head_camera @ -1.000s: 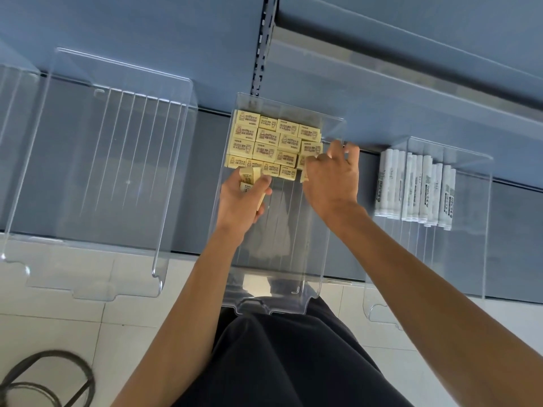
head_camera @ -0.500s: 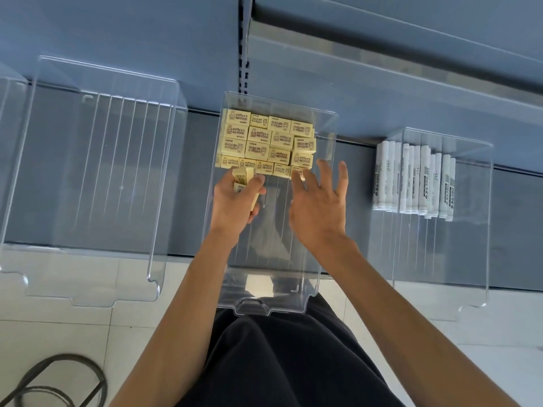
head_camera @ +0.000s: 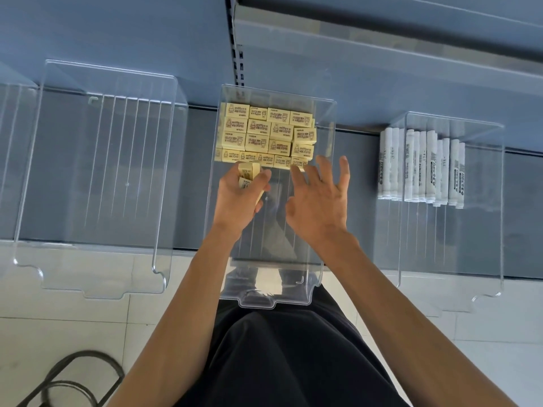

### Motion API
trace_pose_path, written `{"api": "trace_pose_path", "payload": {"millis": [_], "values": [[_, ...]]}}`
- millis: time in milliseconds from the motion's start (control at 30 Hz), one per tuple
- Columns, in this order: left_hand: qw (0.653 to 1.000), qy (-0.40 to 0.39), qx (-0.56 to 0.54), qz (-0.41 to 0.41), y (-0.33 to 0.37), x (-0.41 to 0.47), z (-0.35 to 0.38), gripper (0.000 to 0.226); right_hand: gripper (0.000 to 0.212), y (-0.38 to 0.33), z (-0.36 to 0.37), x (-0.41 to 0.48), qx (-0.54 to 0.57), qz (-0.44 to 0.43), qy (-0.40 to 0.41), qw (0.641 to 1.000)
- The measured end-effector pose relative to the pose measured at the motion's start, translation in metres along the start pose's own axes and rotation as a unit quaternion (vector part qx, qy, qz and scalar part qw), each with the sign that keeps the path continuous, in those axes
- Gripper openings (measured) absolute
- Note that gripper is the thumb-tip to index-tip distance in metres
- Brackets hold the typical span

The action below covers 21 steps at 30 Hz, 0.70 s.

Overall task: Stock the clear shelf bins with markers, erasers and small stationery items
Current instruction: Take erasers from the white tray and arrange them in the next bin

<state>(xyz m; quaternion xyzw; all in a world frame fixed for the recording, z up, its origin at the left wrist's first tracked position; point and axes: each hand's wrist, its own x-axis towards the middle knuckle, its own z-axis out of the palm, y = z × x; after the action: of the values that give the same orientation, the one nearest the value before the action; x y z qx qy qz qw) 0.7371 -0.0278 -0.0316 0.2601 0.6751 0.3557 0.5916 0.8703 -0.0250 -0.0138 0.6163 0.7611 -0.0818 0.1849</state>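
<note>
Where both forearms reach in, a blue-grey metal shelf (head_camera: 382, 92) spreads beneath and beyond the grips. Its matte back panel rises past the fingertips, and a slotted upright (head_camera: 239, 54) stands beyond the left grip (head_camera: 238, 201). Behind the wrists lies a floor of pale, glossy square tiles (head_camera: 73, 318). Black trousers (head_camera: 288, 362) show between the elbows, and a dark curved metal frame (head_camera: 73, 377) sits far back to the left of that grip. Three clear hard-plastic bins rest on the shelf, each ribbed along its bottom with a notched front lip. The left bin (head_camera: 97, 171) is well to the left of the left grip, the middle bin (head_camera: 329, 201) surrounds both grips, and the right bin (head_camera: 482, 230) is well to the right of the right grip (head_camera: 318, 201). White markers (head_camera: 423, 168) lie side by side in the right bin, their dark print too small to read. Just beyond the fingertips, at the middle bin's far end, blocky pale-yellow erasers (head_camera: 264, 133) are packed in rows, their brown print reading "miffy" and "4B". The left grip is curled round a few loose erasers (head_camera: 248, 174) of the same kind. The right grip is just beside it, fingers straight and spread, holding nothing. Its fingertips are close against the nearest row, though contact cannot be told.
</note>
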Motion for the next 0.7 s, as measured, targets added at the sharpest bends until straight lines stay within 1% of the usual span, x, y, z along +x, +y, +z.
{"api": "trace_pose_path", "payload": {"millis": [33, 100, 167, 267, 300, 333, 367, 400, 433, 467, 533, 600, 633, 667, 700], "values": [[1.000, -0.008, 0.003, 0.006, 0.000, -0.002, 0.000, 0.013, 0.054, 0.002, 0.001, -0.001, 0.015, -0.004, 0.005, 1.000], [0.999, -0.018, 0.028, 0.029, -0.001, -0.006, 0.001, 0.010, 0.045, 0.004, 0.003, -0.003, 0.066, -0.007, 0.032, 0.997], [0.994, -0.013, 0.080, 0.075, -0.002, -0.009, -0.001, 0.006, 0.035, 0.003, 0.006, -0.005, 0.149, 0.009, 0.074, 0.986], [0.985, -0.013, 0.129, 0.116, 0.001, -0.018, -0.004, 0.014, 0.025, -0.001, 0.007, -0.011, 0.276, 0.019, 0.157, 0.948], [0.983, -0.014, 0.136, 0.120, 0.003, -0.022, -0.006, 0.016, 0.025, -0.003, 0.006, -0.014, 0.315, 0.013, 0.183, 0.931], [0.983, -0.015, 0.137, 0.123, 0.005, -0.026, -0.009, 0.016, 0.024, -0.003, 0.004, -0.016, 0.380, 0.001, 0.193, 0.905], [0.983, -0.016, 0.134, 0.126, 0.006, -0.029, -0.012, 0.015, 0.023, -0.005, -0.002, -0.020, 0.463, -0.006, 0.173, 0.869], [0.982, -0.017, 0.131, 0.133, 0.007, -0.033, -0.015, 0.014, 0.021, -0.007, -0.009, -0.023, 0.541, -0.003, 0.130, 0.831], [0.980, -0.015, 0.134, 0.144, 0.008, -0.035, -0.018, 0.014, 0.020, -0.009, -0.015, -0.026, 0.596, -0.001, 0.091, 0.798], [0.977, -0.012, 0.145, 0.154, 0.008, -0.037, -0.020, 0.014, 0.017, -0.011, -0.021, -0.029, 0.627, -0.002, 0.066, 0.776], [0.969, -0.009, 0.177, 0.173, 0.009, -0.041, -0.024, 0.017, 0.008, -0.014, -0.026, -0.031, 0.643, -0.003, 0.038, 0.765], [0.966, -0.012, 0.180, 0.187, 0.012, -0.046, -0.027, 0.019, 0.006, -0.017, -0.027, -0.030, 0.659, 0.003, 0.025, 0.752], [0.966, -0.017, 0.169, 0.193, 0.013, -0.049, -0.029, 0.019, 0.004, -0.018, -0.027, -0.029, 0.673, 0.008, 0.024, 0.739], [0.969, -0.021, 0.149, 0.197, 0.013, -0.051, -0.032, 0.020, 0.006, -0.019, -0.027, -0.029, 0.695, 0.016, 0.019, 0.718], [0.972, -0.025, 0.124, 0.199, 0.013, -0.053, -0.035, 0.020, 0.012, -0.019, -0.027, -0.030, 0.714, 0.020, 0.017, 0.700]]}}
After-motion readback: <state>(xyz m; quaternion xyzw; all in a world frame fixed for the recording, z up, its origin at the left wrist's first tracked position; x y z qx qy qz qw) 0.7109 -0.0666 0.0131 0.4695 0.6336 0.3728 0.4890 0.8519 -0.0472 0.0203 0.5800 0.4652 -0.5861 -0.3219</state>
